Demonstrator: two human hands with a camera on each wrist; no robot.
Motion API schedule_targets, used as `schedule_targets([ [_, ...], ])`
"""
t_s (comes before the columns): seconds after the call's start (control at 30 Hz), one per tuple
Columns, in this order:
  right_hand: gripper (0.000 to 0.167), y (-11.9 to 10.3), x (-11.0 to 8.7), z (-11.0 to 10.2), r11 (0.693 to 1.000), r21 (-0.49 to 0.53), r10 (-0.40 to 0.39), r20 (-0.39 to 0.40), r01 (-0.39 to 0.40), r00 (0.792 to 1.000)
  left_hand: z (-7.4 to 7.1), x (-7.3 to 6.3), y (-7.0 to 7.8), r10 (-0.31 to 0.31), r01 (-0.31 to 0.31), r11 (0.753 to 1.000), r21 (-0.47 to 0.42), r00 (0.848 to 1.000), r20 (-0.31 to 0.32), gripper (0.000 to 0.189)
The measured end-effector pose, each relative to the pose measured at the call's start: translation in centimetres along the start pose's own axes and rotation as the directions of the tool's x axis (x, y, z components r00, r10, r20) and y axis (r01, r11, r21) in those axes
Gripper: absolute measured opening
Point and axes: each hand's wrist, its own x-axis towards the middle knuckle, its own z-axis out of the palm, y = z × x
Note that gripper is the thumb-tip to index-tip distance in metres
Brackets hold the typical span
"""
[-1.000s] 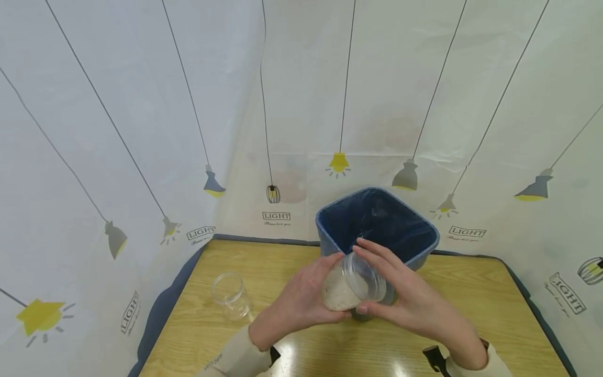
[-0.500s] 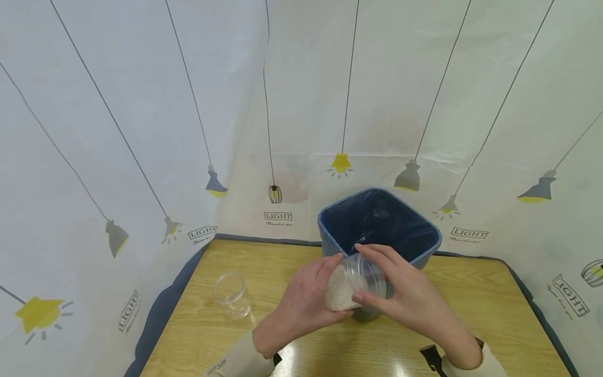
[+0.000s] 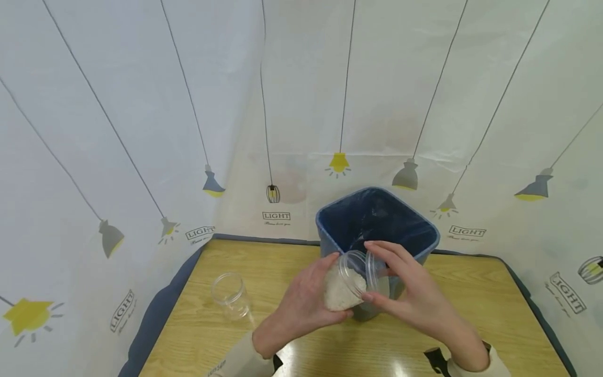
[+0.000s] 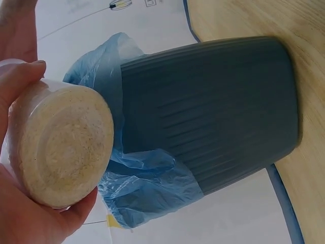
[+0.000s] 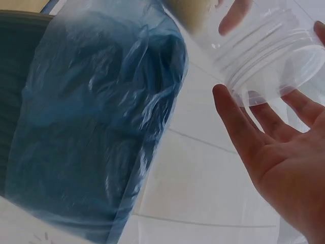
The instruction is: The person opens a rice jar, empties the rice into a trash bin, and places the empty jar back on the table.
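My left hand (image 3: 306, 293) grips a clear plastic jar (image 3: 346, 283), tilted with its mouth to the right. Pale, rice-like grains (image 4: 71, 147) show through its base in the left wrist view. My right hand (image 3: 419, 293) holds a clear lid (image 3: 375, 275) by its rim, fingers and thumb curled round it. A narrow gap shows between the lid and the jar's threaded mouth in the head view. Both are held in front of a blue bin (image 3: 325, 230). In the right wrist view, the lid (image 5: 310, 56) sits close to the jar's threads.
On the left of the wooden table (image 3: 188, 324) stands another clear jar (image 3: 231, 296), without a lid. A blue plastic bag (image 4: 147, 188) lines the bin and hangs over its rim. White printed sheeting (image 3: 301, 104) surrounds the table's back and sides.
The lid has come off the jar's mouth and moved slightly right with my right hand. My left hand keeps the jar in nearly the same place.
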Motion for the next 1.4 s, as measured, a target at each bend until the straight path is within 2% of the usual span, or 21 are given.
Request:
schedule_targets([
  [0.13, 0.085, 0.7, -1.1, -1.0, 0.997, 0.074, 0.043, -0.056, -0.038, 0.998, 0.3, -0.5, -0.1, -0.03, 0.029, 0.999, -0.024, 0.999, -0.031, 0.111],
  [0.27, 0.086, 1.4, -2.5, -2.0, 0.99, 0.075, 0.126, -0.087, -0.12, 0.988, 0.6, -0.9, -0.1, -0.055, 0.051, 0.997, -0.054, 0.996, -0.065, 0.11],
  [0.4, 0.082, 2.1, -4.0, -2.7, 0.972, 0.043, 0.233, -0.092, -0.23, 0.968, 0.9, -1.2, -0.2, -0.059, 0.052, 0.996, -0.073, 0.994, -0.095, 0.11],
  [0.53, 0.077, 2.9, -5.5, -3.2, 0.945, 0.024, 0.328, -0.105, -0.327, 0.939, 0.9, -1.4, -0.2, -0.068, 0.059, 0.995, -0.084, 0.991, -0.113, 0.11],
  [0.67, 0.073, 4.0, -7.2, -3.6, 0.903, 0.001, 0.426, -0.105, -0.429, 0.898, 0.9, -1.6, -0.3, -0.086, 0.076, 0.993, -0.086, 0.989, -0.123, 0.11],
  [0.83, 0.07, 5.9, -9.6, -3.7, 0.847, -0.044, 0.528, -0.058, -0.53, 0.847, 0.9, -1.8, -0.4, -0.095, 0.084, 0.993, -0.084, 0.987, -0.13, 0.109],
  [1.07, 0.072, 8.1, -12.1, -2.3, 0.783, -0.06, 0.621, 0.025, -0.619, 0.783, 0.5, -2.1, -0.7, -0.136, 0.121, 0.984, -0.129, 0.984, -0.115, 0.106],
  [1.23, 0.075, 9.6, -13.4, -1.1, 0.747, -0.067, 0.665, 0.096, -0.661, 0.741, 0.3, -2.2, -0.7, -0.139, 0.12, 0.982, -0.146, 0.982, -0.126, 0.106],
  [1.4, 0.084, 11.1, -14.5, 0.2, 0.687, -0.135, 0.725, 0.187, -0.714, 0.663, 0.4, -2.3, -0.7, -0.128, 0.108, 0.984, -0.144, 0.981, -0.144, 0.107],
])
